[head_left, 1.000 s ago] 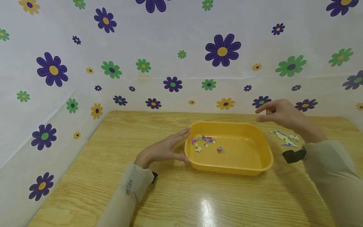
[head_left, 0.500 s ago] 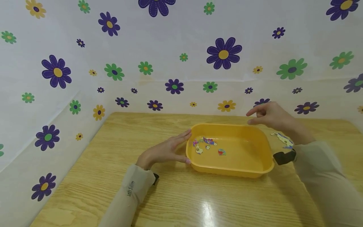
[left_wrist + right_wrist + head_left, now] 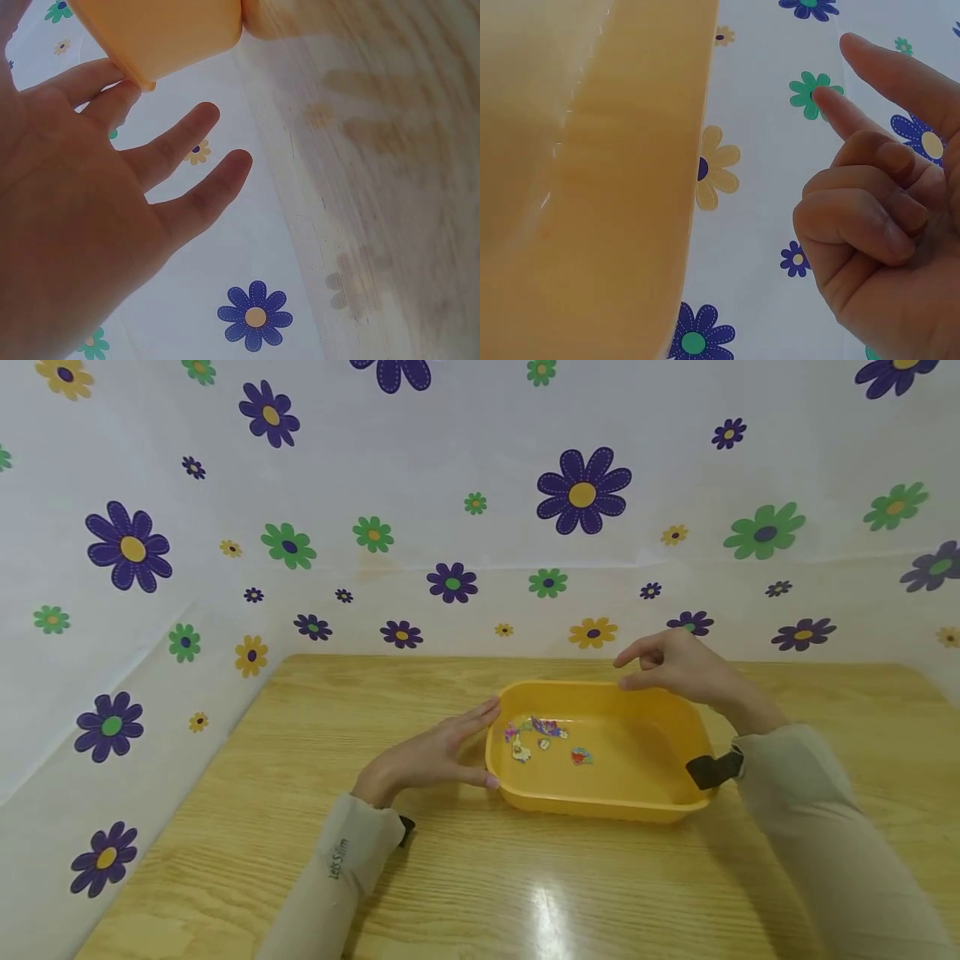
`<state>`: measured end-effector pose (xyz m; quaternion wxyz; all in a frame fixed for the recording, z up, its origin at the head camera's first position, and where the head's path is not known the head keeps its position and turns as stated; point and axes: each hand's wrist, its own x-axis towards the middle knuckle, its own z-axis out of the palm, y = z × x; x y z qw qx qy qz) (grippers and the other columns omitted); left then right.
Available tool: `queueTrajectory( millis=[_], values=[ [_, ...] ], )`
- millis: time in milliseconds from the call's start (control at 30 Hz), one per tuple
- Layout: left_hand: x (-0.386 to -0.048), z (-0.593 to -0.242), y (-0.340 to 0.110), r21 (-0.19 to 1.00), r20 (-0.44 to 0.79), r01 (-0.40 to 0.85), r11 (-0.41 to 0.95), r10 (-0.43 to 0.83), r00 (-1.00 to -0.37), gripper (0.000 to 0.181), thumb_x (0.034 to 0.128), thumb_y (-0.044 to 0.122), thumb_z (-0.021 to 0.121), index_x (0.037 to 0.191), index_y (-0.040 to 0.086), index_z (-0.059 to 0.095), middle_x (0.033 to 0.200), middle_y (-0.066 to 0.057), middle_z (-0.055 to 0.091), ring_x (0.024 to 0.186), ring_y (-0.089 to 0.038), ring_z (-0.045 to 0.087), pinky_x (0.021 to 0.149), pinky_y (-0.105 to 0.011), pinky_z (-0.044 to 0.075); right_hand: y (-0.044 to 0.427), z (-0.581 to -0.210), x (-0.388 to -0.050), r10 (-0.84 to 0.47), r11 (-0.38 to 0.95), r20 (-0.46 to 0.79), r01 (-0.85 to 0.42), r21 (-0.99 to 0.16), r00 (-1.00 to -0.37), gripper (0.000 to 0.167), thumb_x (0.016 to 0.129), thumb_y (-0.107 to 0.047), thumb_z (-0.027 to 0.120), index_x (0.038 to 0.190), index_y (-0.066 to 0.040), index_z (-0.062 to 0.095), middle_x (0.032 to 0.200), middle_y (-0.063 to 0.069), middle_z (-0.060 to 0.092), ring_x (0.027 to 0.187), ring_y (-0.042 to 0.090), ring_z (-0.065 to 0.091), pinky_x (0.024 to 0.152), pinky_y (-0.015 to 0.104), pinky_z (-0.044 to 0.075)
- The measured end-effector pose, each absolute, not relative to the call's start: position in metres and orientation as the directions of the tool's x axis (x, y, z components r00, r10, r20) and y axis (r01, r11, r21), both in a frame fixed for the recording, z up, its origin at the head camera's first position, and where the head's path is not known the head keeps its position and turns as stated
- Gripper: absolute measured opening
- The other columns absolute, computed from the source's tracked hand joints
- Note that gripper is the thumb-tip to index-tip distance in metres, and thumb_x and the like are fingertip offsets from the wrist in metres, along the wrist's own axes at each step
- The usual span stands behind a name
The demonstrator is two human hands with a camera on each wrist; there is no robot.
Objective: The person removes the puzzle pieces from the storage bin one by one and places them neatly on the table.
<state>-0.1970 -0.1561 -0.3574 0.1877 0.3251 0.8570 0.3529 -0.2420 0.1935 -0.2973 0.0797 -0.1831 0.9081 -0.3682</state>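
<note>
Head view: left grip point(image 3: 431, 760) spread wide, fingertips and thumb touching the left end of the yellow tray point(image 3: 600, 808), which sits on the bench point(image 3: 450, 893). Small coloured cut-outs point(image 3: 582, 757) lie inside, most toward the left end. Right grip point(image 3: 686, 668) is over the far rim, right of middle, small gap between thumb and index.

Left wrist: 2 fingers at the tray's edge, 2 more splayed off it.

Right wrist: 2 digits extended and apart, 3 curled toward the palm; I see nothing held. Tray wall alongside, apart from the fingers.
</note>
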Motion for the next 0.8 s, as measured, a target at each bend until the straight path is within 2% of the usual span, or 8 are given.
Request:
queueTrajectory(
  millis=[333, 567, 800],
  values=[
    [-0.196, -0.356, -0.157, 0.742, -0.074, 0.43, 0.515, 0.7, -0.71, 0.098, 0.0886, 0.025, 0.081, 0.16, 0.001, 0.018, 0.169, -0.012, 0.004, 0.154, -0.029, 0.006, 0.122, -0.05, 0.012, 0.185, -0.302, -0.243, -0.427, 0.636, -0.041, -0.268, -0.724, -0.903, 0.03, 0.091, -0.009, 0.075, 0.117, 0.007, 0.07, 0.065, 0.002, 0.041, 0.061, 0.017, 0.037, 0.055, 0.026, 0.032],
    [-0.196, -0.356, -0.156, 0.747, -0.069, 0.431, 0.506, 0.703, -0.708, 0.098, 0.0882, 0.023, 0.082, 0.16, 0.0, 0.019, 0.169, -0.012, 0.005, 0.154, -0.029, 0.006, 0.122, -0.05, 0.012, 0.182, -0.315, -0.245, -0.567, 0.523, -0.006, -0.354, -0.776, -0.824, 0.029, 0.088, 0.0, 0.075, 0.115, 0.008, 0.07, 0.063, 0.0, 0.036, 0.058, 0.014, 0.035, 0.054, 0.025, 0.03],
    [-0.197, -0.357, -0.156, 0.742, -0.078, 0.426, 0.517, 0.698, -0.712, 0.099, 0.0883, 0.024, 0.082, 0.161, 0.002, 0.018, 0.169, -0.011, 0.004, 0.154, -0.029, 0.006, 0.122, -0.051, 0.011, 0.178, -0.333, -0.251, -0.675, 0.479, -0.045, -0.391, -0.786, -0.736, 0.026, 0.086, 0.004, 0.075, 0.111, 0.009, 0.072, 0.063, -0.002, 0.036, 0.058, 0.012, 0.034, 0.055, 0.023, 0.03]
  ],
)
